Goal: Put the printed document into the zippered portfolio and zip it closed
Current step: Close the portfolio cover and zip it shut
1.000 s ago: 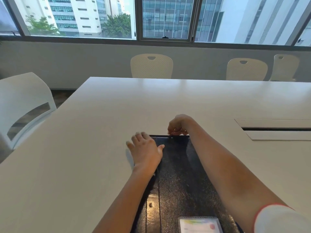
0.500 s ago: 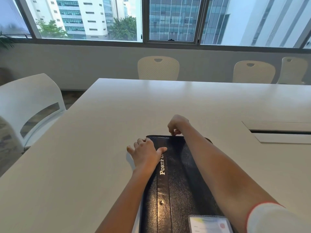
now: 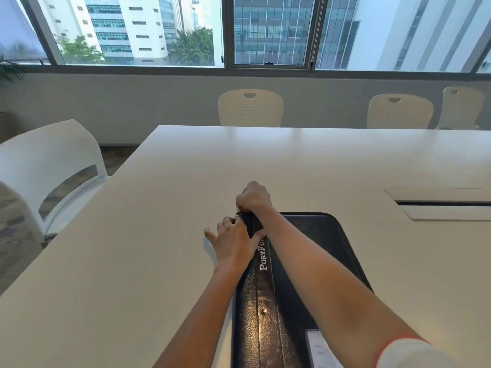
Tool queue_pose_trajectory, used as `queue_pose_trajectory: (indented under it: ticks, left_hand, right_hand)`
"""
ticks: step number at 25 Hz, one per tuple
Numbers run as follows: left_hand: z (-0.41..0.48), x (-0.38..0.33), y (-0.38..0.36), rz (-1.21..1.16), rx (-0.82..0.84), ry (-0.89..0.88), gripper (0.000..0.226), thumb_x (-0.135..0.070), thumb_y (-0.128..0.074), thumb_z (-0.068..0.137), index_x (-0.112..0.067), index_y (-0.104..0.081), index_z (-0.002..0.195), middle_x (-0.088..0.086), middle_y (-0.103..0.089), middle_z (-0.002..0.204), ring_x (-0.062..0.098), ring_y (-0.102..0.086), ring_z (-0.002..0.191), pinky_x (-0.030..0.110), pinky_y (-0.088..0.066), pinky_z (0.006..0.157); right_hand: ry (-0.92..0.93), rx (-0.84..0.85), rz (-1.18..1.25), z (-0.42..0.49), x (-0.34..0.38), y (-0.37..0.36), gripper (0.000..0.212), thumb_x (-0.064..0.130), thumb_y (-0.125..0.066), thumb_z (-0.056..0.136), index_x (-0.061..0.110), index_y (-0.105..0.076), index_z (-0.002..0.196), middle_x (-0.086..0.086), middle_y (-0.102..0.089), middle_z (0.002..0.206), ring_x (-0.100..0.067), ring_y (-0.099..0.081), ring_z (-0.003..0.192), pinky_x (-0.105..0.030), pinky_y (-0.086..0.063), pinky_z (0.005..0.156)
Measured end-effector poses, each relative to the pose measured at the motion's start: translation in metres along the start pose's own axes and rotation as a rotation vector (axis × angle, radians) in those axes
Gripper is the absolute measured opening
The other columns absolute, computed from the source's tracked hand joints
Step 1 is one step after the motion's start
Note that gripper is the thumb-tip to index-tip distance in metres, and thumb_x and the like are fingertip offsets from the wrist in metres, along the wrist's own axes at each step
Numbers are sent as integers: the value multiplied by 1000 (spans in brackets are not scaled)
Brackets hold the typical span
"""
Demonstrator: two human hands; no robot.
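A black leather zippered portfolio (image 3: 313, 243) lies closed on the white table (image 3: 164, 235), its spine lettered "PORTFO" facing up at its left side. My left hand (image 3: 233, 241) presses on the far left corner of the portfolio, thumb on the spine. My right hand (image 3: 253, 198) is closed at the portfolio's far left corner, fingers pinched where the zipper runs; the zipper pull itself is hidden under them. A white card or label (image 3: 317, 346) shows at the near end of the cover. The printed document is not in sight.
A cable slot with a flap (image 3: 441, 204) is set into the table at the right. One white chair (image 3: 50, 179) stands at the left and three cream chairs (image 3: 249, 108) line the far side under the windows.
My right hand has slid left along the portfolio's far edge to its left corner. My left hand has moved up closer to that corner. The view has shifted slightly.
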State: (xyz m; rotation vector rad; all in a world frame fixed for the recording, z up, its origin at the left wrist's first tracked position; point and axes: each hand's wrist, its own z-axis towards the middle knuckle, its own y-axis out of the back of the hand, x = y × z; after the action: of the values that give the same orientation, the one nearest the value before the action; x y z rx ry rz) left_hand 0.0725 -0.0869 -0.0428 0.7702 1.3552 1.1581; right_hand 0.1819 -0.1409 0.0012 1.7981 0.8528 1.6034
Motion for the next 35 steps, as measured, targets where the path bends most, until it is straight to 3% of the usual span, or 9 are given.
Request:
queue_pose_trajectory:
  ticks: [4, 9, 11, 13, 15, 18, 23, 29, 35]
  left_hand:
    - [0, -2, 6, 15, 3, -14, 71, -74, -44, 82, -17, -55, 124, 7, -59, 120, 26, -54, 113, 46, -39, 95]
    - [-18, -1, 21, -22, 41, -5, 63, -63, -52, 86, -9, -57, 118, 12, -60, 118, 28, -55, 111, 42, -44, 91]
    - [-28, -1, 26, -52, 76, 26, 60, -61, -56, 86, -8, -59, 115, 13, -60, 117, 30, -56, 109, 41, -46, 90]
    - [-36, 0, 30, -117, 100, 54, 58, -59, -62, 83, -8, -61, 110, 12, -64, 111, 29, -60, 102, 37, -48, 80]
    - [-44, 2, 36, -169, 134, 106, 56, -58, -67, 79, -8, -61, 104, 10, -66, 105, 29, -62, 96, 33, -45, 70]
    - [-53, 7, 44, -207, 205, 193, 52, -54, -72, 77, -8, -59, 100, 10, -63, 101, 30, -63, 96, 33, -44, 70]
    - [-57, 13, 46, -365, 263, 312, 34, -33, -80, 76, -6, -64, 87, 11, -70, 91, 24, -70, 69, 37, -61, 72]
    - [-61, 14, 38, -382, 199, 350, 41, -33, -80, 73, -7, -66, 101, 13, -70, 104, 31, -69, 89, 40, -57, 84]
    - [-54, 41, 51, -386, 191, 396, 40, -30, -79, 75, -6, -67, 105, 15, -68, 108, 32, -67, 96, 41, -57, 85]
  right_hand:
    - [-9, -76, 4, -13, -32, 29, 17, 15, -65, 75, 6, -68, 89, -10, -69, 91, -28, -64, 85, -33, -51, 68]
    - [-172, -171, -182, -51, -89, 80, 20, 18, -62, 75, 7, -63, 91, -14, -65, 102, -36, -56, 106, -38, -50, 79]
    - [-227, -162, -199, -72, -113, 97, 15, 17, -62, 76, 8, -57, 87, -14, -61, 100, -37, -53, 109, -36, -44, 74]
    - [-245, -168, -181, -93, -135, 109, 14, 15, -63, 78, 7, -54, 84, -14, -61, 95, -36, -56, 106, -32, -40, 70]
    - [-271, -165, -165, -112, -154, 118, 17, 18, -65, 77, 6, -55, 84, -16, -65, 97, -36, -61, 99, -33, -48, 75]
    - [-345, -84, -45, -134, -176, 123, 26, 23, -73, 77, 4, -55, 76, -16, -65, 84, -35, -68, 80, -44, -59, 77]
    - [-370, -26, 67, -148, -182, 123, 24, 10, -79, 71, -1, -59, 77, -16, -61, 73, -33, -67, 70, -48, -60, 74]
    - [-410, -80, 139, -153, -183, 115, 31, 9, -81, 63, -1, -63, 88, -20, -68, 90, -36, -68, 85, -49, -59, 79]
    - [-420, -83, 249, -160, -152, 99, 22, 2, -75, 70, -2, -65, 88, -22, -67, 93, -36, -67, 89, -48, -58, 75]
